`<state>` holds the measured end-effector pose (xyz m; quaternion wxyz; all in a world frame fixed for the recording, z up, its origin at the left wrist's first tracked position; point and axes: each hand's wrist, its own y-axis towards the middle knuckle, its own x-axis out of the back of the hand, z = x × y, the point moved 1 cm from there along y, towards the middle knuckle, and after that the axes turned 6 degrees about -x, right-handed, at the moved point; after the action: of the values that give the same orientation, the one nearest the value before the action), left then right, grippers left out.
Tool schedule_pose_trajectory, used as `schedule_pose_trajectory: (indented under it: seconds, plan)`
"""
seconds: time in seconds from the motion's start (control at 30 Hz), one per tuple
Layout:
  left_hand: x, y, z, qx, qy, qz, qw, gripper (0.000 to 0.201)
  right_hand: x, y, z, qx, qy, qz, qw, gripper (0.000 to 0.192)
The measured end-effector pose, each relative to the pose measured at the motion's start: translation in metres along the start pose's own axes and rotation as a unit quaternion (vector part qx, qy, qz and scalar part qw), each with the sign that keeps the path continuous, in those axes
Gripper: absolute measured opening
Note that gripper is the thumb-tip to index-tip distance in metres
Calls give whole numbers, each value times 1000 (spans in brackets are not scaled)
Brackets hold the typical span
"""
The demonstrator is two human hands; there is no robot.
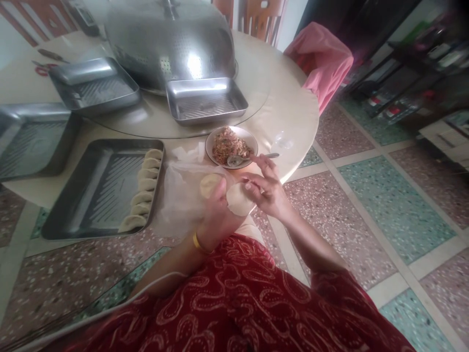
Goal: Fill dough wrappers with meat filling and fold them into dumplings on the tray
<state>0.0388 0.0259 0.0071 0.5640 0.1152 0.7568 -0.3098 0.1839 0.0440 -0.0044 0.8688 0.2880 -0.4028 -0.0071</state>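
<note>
A round, pale dumpling wrapper [238, 199] lies across my left hand [217, 211], whose thumb shows on its left side. The fingers of my right hand [266, 188] pinch the wrapper's right edge. Just beyond, a bowl [254, 138] holds a mound of minced filling [227, 145]. A metal spoon [239, 160] rests on the bowl, its handle sticking out to the right above my right hand. More wrappers [209, 185] sit on a plastic bag [179, 195] left of my hands. Several folded dumplings [146, 185] stand in a row along the right side of a dark metal tray [78, 195].
A large perforated steel dome [146, 44] stands at the back of the round table [293, 105]. Metal trays [207, 115] [124, 100] sit before it, another tray [40, 105] at far left. Red-handled scissors [42, 71] lie behind. A pink cloth [324, 54] covers a chair.
</note>
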Motion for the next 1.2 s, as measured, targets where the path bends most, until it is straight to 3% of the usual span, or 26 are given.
schedule_pose_trajectory:
  seconds: [0.13, 0.23, 0.3, 0.4, 0.47, 0.6, 0.73, 0.9, 1.2]
  plan:
    - [-1, -2, 0, 12, 9, -18, 1000, 66, 0, -1, 0, 37, -3, 59, 998, 20]
    - [1, -2, 1, 20, 28, -21, 999, 68, 1, 4, -4, 21, 23, 127, 991, 26]
    - [2, -4, -1, 14, 35, -22, 999, 66, 4, 8, -7, 9, 62, 139, 988, 31]
    - [2, -6, -6, 2, 30, -3, 1000, 69, 9, 8, -11, 7, 90, 74, 993, 38]
    - [2, -7, -10, -10, 30, 25, 999, 73, 11, 4, -12, 41, 76, 28, 996, 37]
    - [3, -7, -15, -36, 48, 66, 996, 78, 5, -9, -15, 89, 5, 30, 996, 31]
    - [2, -7, -15, -41, 42, 50, 997, 80, 5, -13, -17, 70, -9, 33, 997, 35]
    - [-1, -9, -19, -65, 26, 22, 997, 79, 3, -18, -14, 124, -11, 7, 992, 36]
    - [-2, -13, -24, -90, 25, 21, 995, 78, 3, -30, -18, 146, -32, -35, 988, 37]
